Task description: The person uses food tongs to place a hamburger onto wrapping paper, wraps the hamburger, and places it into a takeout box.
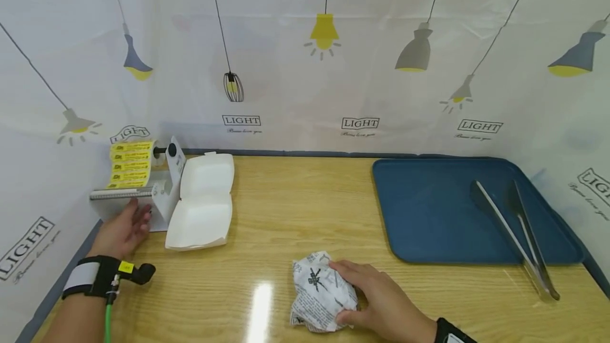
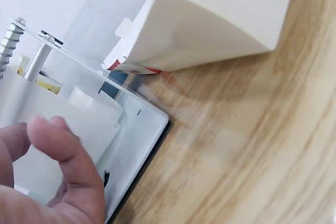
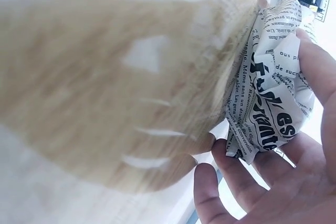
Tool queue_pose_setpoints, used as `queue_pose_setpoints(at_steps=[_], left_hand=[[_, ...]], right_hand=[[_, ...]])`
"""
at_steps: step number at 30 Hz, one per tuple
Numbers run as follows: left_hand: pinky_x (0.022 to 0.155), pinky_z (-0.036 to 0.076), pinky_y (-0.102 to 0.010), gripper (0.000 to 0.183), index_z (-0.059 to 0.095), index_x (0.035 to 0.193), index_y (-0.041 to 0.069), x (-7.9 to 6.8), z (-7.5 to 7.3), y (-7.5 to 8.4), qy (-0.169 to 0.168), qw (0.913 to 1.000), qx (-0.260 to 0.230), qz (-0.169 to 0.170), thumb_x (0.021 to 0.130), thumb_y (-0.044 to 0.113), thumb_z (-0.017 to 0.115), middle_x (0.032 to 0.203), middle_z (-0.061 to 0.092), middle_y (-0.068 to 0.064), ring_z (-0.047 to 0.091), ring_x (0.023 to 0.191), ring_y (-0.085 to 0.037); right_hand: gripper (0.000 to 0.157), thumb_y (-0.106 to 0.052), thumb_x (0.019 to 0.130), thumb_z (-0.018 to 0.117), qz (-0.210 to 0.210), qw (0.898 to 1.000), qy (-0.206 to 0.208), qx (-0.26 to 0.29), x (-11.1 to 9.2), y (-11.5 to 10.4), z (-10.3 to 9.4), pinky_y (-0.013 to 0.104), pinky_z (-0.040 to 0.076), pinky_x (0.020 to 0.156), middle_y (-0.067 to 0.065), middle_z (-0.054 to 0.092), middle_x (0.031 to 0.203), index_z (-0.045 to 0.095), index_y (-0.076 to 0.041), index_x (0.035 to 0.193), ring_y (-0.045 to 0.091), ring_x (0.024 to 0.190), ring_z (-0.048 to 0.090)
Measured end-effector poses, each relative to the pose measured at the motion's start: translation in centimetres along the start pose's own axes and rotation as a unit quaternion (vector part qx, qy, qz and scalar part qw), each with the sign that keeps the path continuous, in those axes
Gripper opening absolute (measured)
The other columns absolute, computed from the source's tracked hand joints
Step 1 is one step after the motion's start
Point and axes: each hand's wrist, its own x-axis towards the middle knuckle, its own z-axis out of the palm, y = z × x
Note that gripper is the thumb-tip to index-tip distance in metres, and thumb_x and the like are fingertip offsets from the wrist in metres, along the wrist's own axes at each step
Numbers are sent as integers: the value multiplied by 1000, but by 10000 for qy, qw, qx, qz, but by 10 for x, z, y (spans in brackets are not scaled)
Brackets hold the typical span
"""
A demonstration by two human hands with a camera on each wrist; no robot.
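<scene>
Gripping the paper-wrapped bundle [image 1: 320,298] at six o'clock on the tabletop [image 1: 286,200], your right hand [image 1: 381,298] curls round its side. Your left hand [image 1: 126,229] bends its fingers at the label dispenser [image 1: 164,208], toward ten o'clock; whether they pinch anything, you cannot tell. Beside it stands an open white box [image 1: 205,200]. Toward two o'clock, the blue tray [image 1: 429,210] bears tongs [image 1: 543,281].
</scene>
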Motion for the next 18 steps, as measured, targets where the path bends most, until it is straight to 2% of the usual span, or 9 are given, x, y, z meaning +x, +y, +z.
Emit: queue_pose_setpoints(at_steps=[1,3,6,8,11,13,18], left_hand=[[57,55,-14,98,4,158,23,0,1,-1,100,9998,169,96,84,59,56,76,69,23,58,77,3],[56,55,-11,93,9,158,17,1,6,-5,625,9962,506,346,87,56,55,81,63,24,57,75,5],[53,55,-9,85,10,157,13,3,21,-9,1609,9818,775,653,93,45,56,92,56,15,58,73,5],[51,55,-9,80,7,157,18,5,29,-11,2082,9713,735,879,96,37,55,96,51,11,59,71,3],[47,55,-11,71,7,156,29,6,33,-10,2206,9676,302,1193,99,31,50,99,51,9,61,71,-1],[46,54,-13,64,12,154,31,6,32,-9,2196,9658,78,1374,100,35,48,99,51,9,61,73,-3],[45,54,-12,64,24,149,19,9,27,-10,2305,9620,-34,1460,97,48,47,98,51,9,60,73,-3]], right_hand=[[91,-67,73,63,1,10000,5,-17,0,0,0,66,45,96,9,50,151,41,-24,150,32,131,48],[92,-68,72,63,-3,10000,48,-50,-1,1,1,66,46,95,8,50,151,41,-24,150,32,131,48],[92,-68,71,62,-18,9999,110,-108,-2,2,1,66,46,95,8,51,151,41,-24,149,32,131,48],[93,-68,71,63,-28,9998,152,-128,-3,2,0,66,46,95,7,51,150,42,-23,149,31,131,48],[93,-68,71,62,-22,9998,135,-120,-3,1,-1,67,45,96,7,50,151,42,-23,149,32,131,48],[93,-69,71,62,7,9999,92,-101,-2,0,-1,68,44,97,7,50,151,41,-24,149,32,131,48],[92,-68,71,62,37,10000,23,-40,0,-2,0,68,44,95,7,50,151,40,-25,150,33,131,48]])
